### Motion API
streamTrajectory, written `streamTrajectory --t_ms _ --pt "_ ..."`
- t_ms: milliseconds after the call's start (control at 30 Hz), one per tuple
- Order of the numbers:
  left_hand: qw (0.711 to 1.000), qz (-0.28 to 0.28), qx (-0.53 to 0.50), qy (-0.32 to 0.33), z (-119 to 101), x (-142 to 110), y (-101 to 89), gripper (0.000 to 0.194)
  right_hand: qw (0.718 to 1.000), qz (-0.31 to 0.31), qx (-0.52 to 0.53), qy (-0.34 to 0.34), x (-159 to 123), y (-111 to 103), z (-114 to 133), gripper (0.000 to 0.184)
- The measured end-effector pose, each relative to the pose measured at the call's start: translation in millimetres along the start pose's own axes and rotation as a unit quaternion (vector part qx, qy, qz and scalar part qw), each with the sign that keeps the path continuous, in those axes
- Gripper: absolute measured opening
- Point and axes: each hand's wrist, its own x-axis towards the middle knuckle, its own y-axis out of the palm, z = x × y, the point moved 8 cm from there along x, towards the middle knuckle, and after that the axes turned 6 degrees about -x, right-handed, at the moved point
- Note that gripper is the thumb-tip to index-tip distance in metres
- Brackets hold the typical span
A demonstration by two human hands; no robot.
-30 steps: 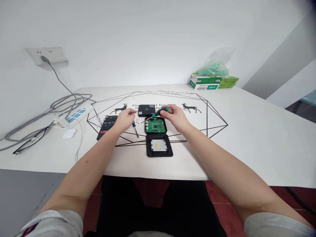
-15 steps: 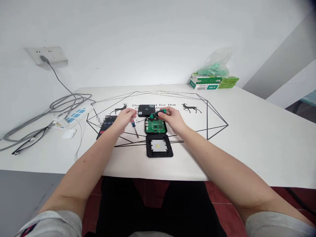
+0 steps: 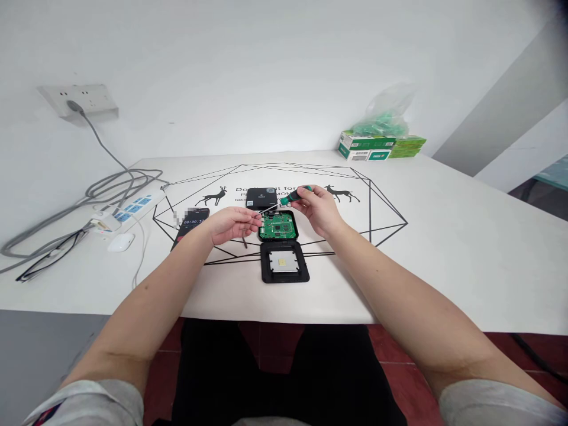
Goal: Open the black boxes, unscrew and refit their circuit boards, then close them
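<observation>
Head view. One table (image 3: pixel 399 284), white, printed with black lines, lettering and two deer.

Right hand (image 3: pixel 317 207): closed around the handle of a green-and-black screwdriver (image 3: pixel 294 196), which is raised, tilted, its shaft sloping down to the left.

Left hand (image 3: pixel 233 226): palm partly upturned, fingers loosely gathered at the shaft's tip; whether they grip the tip or anything small cannot be told.

Circuit board (image 3: pixel 278 226): green, seated in an open black case, about midway between the table's near and far edges, just beside the left fingertips.

Black frame (image 3: pixel 295 277): flat, bearing a silver plate (image 3: pixel 290 260) with a yellowish patch; adjoining the case on the side toward the near edge.

Black lid (image 3: pixel 261 198): square, adjoining the case on the side toward the far edge.

Second screwdriver (image 3: pixel 245 243): partly hidden under the left hand, its metal shaft pointing toward the near edge.

Phone (image 3: pixel 195 218): timer displayed, left of the left hand, partly covered by the forearm.

Toward the table's left edge: power strip (image 3: pixel 137 208), small white case (image 3: pixel 120 242), dark-framed glasses (image 3: pixel 48 263), grey cable (image 3: pixel 100 188).

Near the far right corner: green-and-white cartons (image 3: pixel 367 144), clear bag (image 3: pixel 386 112) on top.
</observation>
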Motion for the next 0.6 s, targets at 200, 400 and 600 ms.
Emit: streamTrajectory --t_ms 200,400,600 --pt "1.000 -0.012 -0.015 0.022 -0.4 2.4 -2.8 0.017 1.000 -0.006 -0.002 -0.004 -0.1 -1.5 0.7 0.055" --pt "0.999 -0.025 -0.024 0.019 0.9 1.0 1.9 0.014 1.000 -0.004 -0.007 -0.012 0.1 -1.2 0.6 0.055" --pt "0.999 -0.014 -0.025 0.030 -0.1 2.2 0.7 0.015 0.999 -0.004 -0.014 -0.031 -1.5 0.4 4.9 0.056"
